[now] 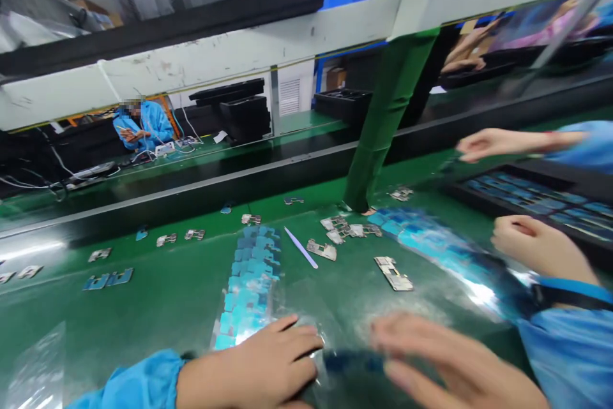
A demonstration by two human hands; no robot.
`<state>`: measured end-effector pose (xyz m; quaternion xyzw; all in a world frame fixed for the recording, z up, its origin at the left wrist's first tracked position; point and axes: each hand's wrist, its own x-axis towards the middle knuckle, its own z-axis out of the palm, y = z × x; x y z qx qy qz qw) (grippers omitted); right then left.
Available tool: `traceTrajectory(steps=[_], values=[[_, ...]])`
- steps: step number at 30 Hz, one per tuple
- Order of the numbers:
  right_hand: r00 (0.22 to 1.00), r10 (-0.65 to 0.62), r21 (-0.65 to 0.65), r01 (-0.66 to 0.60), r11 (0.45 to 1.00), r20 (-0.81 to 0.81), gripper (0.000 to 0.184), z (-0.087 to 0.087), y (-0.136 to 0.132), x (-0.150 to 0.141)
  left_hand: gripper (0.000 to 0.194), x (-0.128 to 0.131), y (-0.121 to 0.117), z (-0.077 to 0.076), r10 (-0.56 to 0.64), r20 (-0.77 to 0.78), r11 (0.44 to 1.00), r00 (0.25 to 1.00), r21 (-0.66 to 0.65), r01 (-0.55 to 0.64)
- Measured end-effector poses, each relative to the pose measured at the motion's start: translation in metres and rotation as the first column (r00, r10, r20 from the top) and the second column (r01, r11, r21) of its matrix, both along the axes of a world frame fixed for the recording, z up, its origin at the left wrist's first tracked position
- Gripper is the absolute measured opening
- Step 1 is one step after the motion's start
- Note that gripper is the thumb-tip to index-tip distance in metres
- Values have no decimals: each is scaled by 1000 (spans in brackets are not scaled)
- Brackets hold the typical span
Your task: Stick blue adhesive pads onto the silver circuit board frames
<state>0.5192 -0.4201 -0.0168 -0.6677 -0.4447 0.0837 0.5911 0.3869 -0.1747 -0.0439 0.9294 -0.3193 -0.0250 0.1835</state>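
My left hand (268, 364) lies on the green table at the bottom of the view, in a blue sleeve. Its fingers are stretched flat on the near end of a clear sheet of light blue stickers (251, 281). My right hand (445, 358) is beside it, blurred by motion, with its fingers stretched and apart just above the table. A small dark blue strip (354, 361) lies blurred between my two hands, and I cannot tell whether either hand grips it. A small metal circuit part (393, 273) lies just beyond my right hand.
A co-worker's hands (541, 246) (488, 142) in blue sleeves are at the right, over a black tray of blue parts (541, 201). A second sticker sheet (431, 240), a white stick (301, 247), several loose metal parts (342, 229) and a green post (378, 134) are ahead. Another person (141, 125) sits beyond the conveyor.
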Motion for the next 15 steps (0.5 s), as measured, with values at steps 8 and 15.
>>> traceTrajectory(steps=[8, 15], values=[[727, -33, 135, 172, 976, -686, 42, -32, 83, 79, 27, 134, 154, 19, 785, 45, 619, 618, -11, -785], [638, 80, 165, 75, 983, -766, 32, -44, 80, 78, 29, 174, 199, 1, 772, -35, 631, 635, -74, -772]])
